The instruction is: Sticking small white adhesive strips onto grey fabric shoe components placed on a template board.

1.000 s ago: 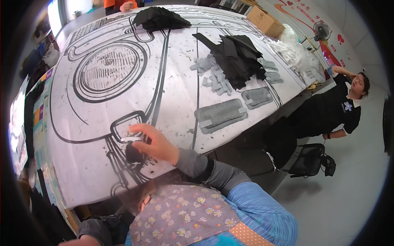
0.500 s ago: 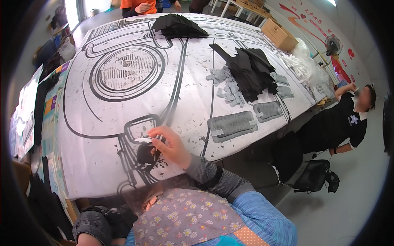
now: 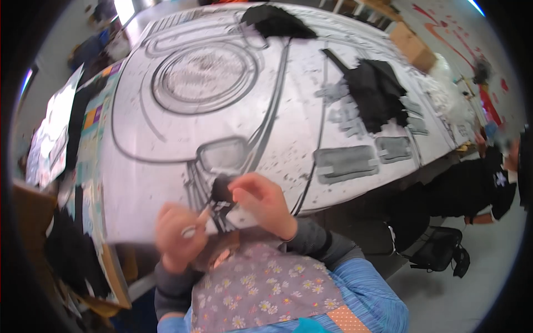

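Observation:
My left hand [image 3: 180, 236] is over the near edge of the table and smeared by motion. A small white loop or ring [image 3: 189, 231] shows at its fingers; what it is cannot be made out. Just to its right, my right hand [image 3: 264, 202] is bent inward with fingertips drawn together. A small dark patch [image 3: 222, 188] lies against those fingertips; whether it is cloth or part of the printed cover is unclear. The hands are close together but apart, above the grey flowered apron [image 3: 261, 283].
A white cover with black line drawing [image 3: 166, 194] spans the table. Black cloth pieces [image 3: 377, 91] are piled at right, with grey pads [image 3: 347, 164] nearby. Another black pile [image 3: 277, 21] lies at the far side. A person in black [image 3: 444, 186] is at right, beside a chair [image 3: 438, 250].
My left hand has come up into view beside the right. My right hand has turned inward, its fingers closer together. The whole view has shifted, and the table sits further up and right.

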A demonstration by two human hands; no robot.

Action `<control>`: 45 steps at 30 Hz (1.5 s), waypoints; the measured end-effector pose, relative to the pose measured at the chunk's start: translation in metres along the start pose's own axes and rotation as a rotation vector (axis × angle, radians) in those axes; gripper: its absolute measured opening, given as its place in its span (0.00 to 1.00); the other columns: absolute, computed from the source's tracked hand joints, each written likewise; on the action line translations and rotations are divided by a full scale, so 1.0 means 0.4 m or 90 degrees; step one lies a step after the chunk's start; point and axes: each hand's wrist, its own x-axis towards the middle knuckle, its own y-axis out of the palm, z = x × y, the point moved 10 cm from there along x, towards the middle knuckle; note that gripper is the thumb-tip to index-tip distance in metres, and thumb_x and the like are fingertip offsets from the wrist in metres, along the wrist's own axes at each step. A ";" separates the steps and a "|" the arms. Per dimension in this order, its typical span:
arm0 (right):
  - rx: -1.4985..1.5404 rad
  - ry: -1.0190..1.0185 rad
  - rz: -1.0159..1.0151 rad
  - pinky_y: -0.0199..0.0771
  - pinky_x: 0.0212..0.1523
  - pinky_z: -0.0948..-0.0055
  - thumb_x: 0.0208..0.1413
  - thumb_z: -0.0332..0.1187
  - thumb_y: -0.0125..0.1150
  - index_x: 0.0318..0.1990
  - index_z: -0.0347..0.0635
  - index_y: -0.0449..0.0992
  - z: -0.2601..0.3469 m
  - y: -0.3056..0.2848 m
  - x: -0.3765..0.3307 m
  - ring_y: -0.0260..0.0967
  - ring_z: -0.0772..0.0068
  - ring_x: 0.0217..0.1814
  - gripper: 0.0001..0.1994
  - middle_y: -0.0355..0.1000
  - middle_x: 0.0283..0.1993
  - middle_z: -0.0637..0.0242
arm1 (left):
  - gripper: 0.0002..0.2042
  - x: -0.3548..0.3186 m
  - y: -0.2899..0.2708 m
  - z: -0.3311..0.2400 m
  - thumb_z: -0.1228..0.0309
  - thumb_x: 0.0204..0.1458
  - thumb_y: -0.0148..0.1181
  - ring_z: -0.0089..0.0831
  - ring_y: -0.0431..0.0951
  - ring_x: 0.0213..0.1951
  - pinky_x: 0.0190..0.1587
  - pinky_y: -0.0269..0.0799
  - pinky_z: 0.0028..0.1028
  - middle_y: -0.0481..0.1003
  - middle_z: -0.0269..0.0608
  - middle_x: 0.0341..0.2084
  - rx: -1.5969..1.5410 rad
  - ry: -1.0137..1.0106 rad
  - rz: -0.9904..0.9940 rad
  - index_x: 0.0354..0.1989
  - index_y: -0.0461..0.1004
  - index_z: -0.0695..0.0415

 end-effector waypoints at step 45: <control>-0.113 0.070 -0.027 0.73 0.36 0.79 0.60 0.28 0.61 0.39 0.34 0.78 -0.097 -0.027 0.013 0.74 0.81 0.36 0.06 0.78 0.34 0.66 | 0.08 -0.098 0.189 0.158 0.76 0.47 0.66 0.35 0.77 0.37 0.42 0.71 0.32 0.78 0.39 0.34 -0.068 -0.306 0.123 0.37 0.78 0.58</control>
